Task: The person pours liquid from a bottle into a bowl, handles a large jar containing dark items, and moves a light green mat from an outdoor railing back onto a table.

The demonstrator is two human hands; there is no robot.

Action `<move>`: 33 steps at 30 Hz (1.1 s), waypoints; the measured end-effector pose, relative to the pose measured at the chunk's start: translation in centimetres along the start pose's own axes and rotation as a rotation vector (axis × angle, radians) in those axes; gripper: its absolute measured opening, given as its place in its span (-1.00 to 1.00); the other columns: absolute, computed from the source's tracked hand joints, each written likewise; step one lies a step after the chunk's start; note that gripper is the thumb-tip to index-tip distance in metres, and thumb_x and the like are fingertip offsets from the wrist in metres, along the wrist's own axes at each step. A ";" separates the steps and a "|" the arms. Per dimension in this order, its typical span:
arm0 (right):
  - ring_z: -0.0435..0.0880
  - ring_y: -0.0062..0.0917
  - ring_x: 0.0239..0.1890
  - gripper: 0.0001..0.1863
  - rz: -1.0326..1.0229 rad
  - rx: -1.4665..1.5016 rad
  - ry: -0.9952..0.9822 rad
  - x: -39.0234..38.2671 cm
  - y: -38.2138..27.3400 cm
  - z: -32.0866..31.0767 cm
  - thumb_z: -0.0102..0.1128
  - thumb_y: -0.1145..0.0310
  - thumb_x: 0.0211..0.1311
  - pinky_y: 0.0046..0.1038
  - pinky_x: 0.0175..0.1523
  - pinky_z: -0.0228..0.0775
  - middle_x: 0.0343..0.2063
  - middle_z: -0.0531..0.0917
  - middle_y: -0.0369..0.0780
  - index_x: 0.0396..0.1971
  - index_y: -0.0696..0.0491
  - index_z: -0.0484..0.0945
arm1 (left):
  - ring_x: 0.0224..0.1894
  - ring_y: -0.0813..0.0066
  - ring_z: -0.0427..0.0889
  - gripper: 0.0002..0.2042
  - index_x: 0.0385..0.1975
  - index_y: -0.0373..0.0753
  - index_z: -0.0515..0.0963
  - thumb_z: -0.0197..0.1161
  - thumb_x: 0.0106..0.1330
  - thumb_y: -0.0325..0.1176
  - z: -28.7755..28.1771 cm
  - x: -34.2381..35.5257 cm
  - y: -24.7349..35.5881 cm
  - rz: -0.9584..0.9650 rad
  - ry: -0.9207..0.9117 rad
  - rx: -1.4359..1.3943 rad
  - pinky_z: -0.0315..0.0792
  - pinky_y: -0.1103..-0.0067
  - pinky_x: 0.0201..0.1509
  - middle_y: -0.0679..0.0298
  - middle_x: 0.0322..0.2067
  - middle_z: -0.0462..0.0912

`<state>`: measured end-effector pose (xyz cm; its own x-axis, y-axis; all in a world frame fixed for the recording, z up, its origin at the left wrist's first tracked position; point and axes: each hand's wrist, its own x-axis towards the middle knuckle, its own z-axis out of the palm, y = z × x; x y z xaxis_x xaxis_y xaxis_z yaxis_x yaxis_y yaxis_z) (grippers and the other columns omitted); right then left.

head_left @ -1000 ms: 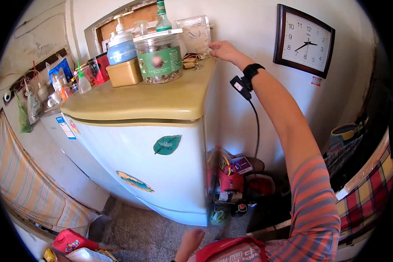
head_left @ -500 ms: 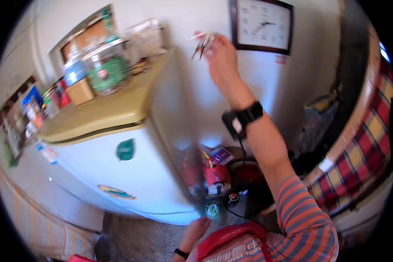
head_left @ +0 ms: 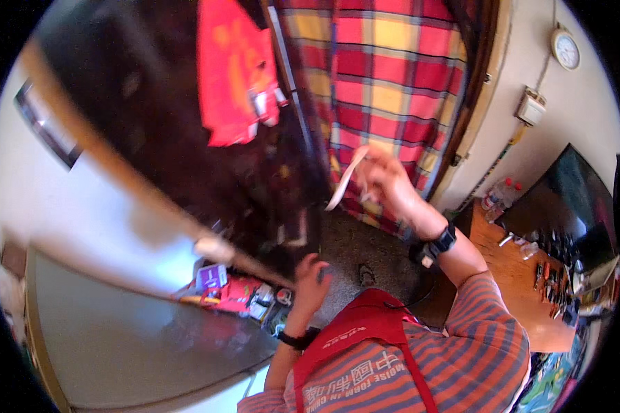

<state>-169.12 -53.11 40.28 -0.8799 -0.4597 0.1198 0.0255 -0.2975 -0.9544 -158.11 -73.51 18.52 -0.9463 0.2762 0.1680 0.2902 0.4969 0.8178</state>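
My right hand (head_left: 386, 182) is raised in front of the plaid red and yellow curtain (head_left: 386, 62), closed on a pale strap (head_left: 344, 179) with small items, blurred and partly hidden by the fingers. My left hand (head_left: 311, 279) is lower, empty, with its fingers apart and slightly bent, near the lower part of a blurred dark door (head_left: 145, 103). A red item (head_left: 231, 76) hangs high on that door, left of the curtain.
The fridge's grey side (head_left: 124, 323) is at lower left, beside piled red and purple items (head_left: 227, 289). At right, a wooden table (head_left: 530, 323) holds a dark screen (head_left: 565, 193), bottles (head_left: 496, 203) and tools. Dark floor (head_left: 351, 261) shows below the curtain.
My right hand took a pale item with dark dangling pieces from the fridge top. The view has swung right from fridge and clock to the dark door and curtain. My left hand has risen.
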 end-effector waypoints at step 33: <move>0.59 -0.42 -0.62 -0.77 0.617 -0.792 0.571 37.7 18.3 -83.5 0.00 0.33 0.13 -0.31 -0.53 0.44 -0.65 0.56 -0.15 -0.49 0.14 0.59 | 0.37 0.13 0.20 -0.54 0.28 -0.36 0.21 -0.22 0.45 -0.29 0.2 94.9 8.4 0.274 0.375 -0.296 -0.05 0.27 0.47 -0.04 0.32 0.21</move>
<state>-241.40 -6.00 4.51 -0.9129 0.1610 -0.3750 0.3988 0.5469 -0.7361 -245.45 -42.93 41.25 -0.8433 0.0243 0.5370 0.5320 0.1806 0.8273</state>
